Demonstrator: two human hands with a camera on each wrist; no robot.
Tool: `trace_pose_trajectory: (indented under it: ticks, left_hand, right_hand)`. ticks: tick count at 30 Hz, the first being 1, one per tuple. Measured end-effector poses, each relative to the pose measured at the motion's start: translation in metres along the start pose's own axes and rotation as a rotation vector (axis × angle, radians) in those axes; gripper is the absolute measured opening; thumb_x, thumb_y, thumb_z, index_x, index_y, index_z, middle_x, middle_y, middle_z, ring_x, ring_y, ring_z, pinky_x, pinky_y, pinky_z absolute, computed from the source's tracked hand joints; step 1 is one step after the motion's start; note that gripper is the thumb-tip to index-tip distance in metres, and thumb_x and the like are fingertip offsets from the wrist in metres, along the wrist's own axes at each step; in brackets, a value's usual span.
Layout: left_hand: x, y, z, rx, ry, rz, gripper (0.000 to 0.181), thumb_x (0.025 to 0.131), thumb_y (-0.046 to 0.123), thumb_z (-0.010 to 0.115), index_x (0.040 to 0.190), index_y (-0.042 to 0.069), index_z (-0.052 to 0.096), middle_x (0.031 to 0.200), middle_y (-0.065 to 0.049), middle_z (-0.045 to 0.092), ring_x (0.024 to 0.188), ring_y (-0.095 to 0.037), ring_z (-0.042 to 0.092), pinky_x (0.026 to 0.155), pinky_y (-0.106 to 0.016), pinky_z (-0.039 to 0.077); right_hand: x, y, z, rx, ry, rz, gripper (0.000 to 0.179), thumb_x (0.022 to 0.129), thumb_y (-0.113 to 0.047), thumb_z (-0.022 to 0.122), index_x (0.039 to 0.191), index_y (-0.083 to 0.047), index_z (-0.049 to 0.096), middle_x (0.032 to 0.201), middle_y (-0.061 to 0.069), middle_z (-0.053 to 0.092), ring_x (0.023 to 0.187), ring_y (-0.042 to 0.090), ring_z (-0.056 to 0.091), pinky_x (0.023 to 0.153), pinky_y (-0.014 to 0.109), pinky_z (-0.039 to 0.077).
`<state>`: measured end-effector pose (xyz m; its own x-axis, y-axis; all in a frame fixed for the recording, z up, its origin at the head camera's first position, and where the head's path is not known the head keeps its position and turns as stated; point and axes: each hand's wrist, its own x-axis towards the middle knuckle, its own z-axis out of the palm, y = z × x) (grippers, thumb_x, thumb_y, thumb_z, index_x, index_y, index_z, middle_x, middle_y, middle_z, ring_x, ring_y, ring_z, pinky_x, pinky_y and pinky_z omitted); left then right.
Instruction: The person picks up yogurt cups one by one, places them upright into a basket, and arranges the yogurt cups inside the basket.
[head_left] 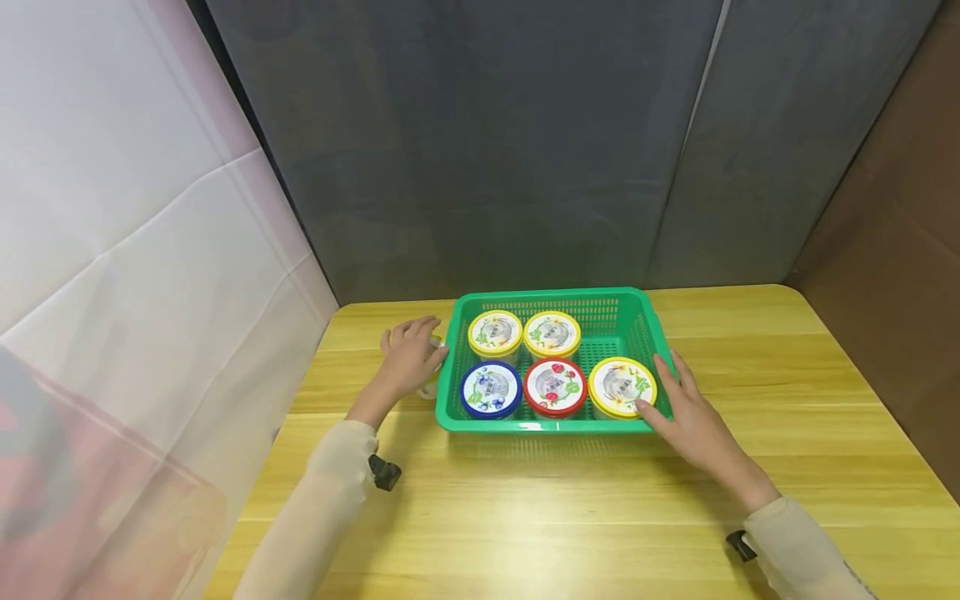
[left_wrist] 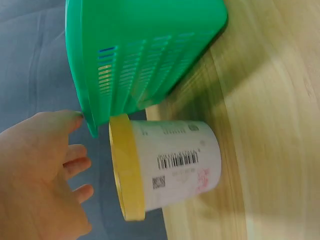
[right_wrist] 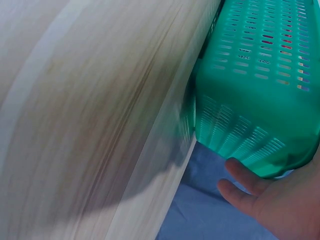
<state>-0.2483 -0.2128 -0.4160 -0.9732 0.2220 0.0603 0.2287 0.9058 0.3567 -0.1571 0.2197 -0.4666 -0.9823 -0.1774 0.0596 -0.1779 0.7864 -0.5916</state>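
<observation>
A green plastic basket [head_left: 551, 427] holds several lidded tubs: yellow-lidded tubs [head_left: 552, 333], a blue-lidded tub [head_left: 491, 389] and a red-lidded tub [head_left: 555, 388]. Just outside its left wall, another yellow-lidded tub [left_wrist: 172, 165] stands on the table. My left hand [head_left: 408, 360] hovers over that tub's lid, its thumb near the basket rim, fingers loosely spread. At the basket's right end is my right hand [head_left: 693, 423], its thumb over the rim by a yellow lid. In the right wrist view its fingers [right_wrist: 237, 197] extend along the outside of the basket; the thumb is hidden there.
The wooden table [head_left: 540, 517] extends in front of the basket and to both sides. A dark grey curtain [head_left: 487, 167] hangs behind it. A pale printed sheet [head_left: 150, 250] lies along the left side and a brown panel [head_left: 892, 242] along the right.
</observation>
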Motion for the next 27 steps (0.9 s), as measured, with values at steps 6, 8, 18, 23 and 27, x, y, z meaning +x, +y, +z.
trace_pose_trajectory:
  ticks: [6,8,18,23,27]
  left_hand:
    - [-0.007,-0.009,-0.002,0.008,0.015,-0.019,0.059,0.102,0.034,0.051,0.152,0.007,0.035,0.16,-0.016,0.032,0.146,-0.046,0.022,0.115,-0.07,0.004]
    - [-0.009,-0.011,-0.001,0.018,0.012,-0.029,0.06,0.102,0.035,0.051,0.153,0.007,0.035,0.16,-0.017,0.031,0.146,-0.046,0.022,0.115,-0.071,0.005]
    - [-0.015,-0.023,0.002,0.034,-0.031,-0.074,0.07,0.101,0.042,0.051,0.155,0.006,0.027,0.161,-0.023,0.024,0.147,-0.048,0.016,0.116,-0.071,0.003]
    - [-0.016,-0.025,0.003,0.028,-0.048,-0.097,0.075,0.099,0.045,0.052,0.156,0.006,0.023,0.163,-0.024,0.017,0.148,-0.048,0.013,0.117,-0.071,0.001]
    - [-0.016,-0.028,0.005,0.043,-0.059,-0.112,0.079,0.099,0.048,0.052,0.157,0.004,0.021,0.163,-0.027,0.016,0.148,-0.05,0.013,0.116,-0.072,0.002]
  right_hand:
    - [0.001,-0.001,-0.001,-0.003,-0.004,-0.001,0.084,0.1,-0.055,0.046,0.161,-0.013,0.006,0.167,0.018,-0.004,0.125,0.058,0.05,0.088,0.071,0.047]
    - [0.001,-0.001,-0.001,-0.002,-0.006,-0.001,0.084,0.1,-0.054,0.046,0.161,-0.013,0.005,0.168,0.018,-0.004,0.126,0.058,0.049,0.088,0.071,0.047]
    - [0.0,0.0,-0.002,-0.005,-0.003,-0.004,0.084,0.1,-0.054,0.046,0.161,-0.012,0.006,0.168,0.018,-0.004,0.125,0.058,0.05,0.088,0.071,0.048]
    - [-0.001,0.0,-0.002,-0.008,-0.003,-0.008,0.084,0.1,-0.053,0.047,0.161,-0.012,0.006,0.167,0.018,-0.003,0.125,0.058,0.05,0.087,0.07,0.049]
    - [-0.001,-0.001,-0.002,-0.011,-0.006,-0.008,0.084,0.1,-0.053,0.046,0.161,-0.012,0.005,0.167,0.019,-0.003,0.124,0.058,0.051,0.086,0.069,0.05]
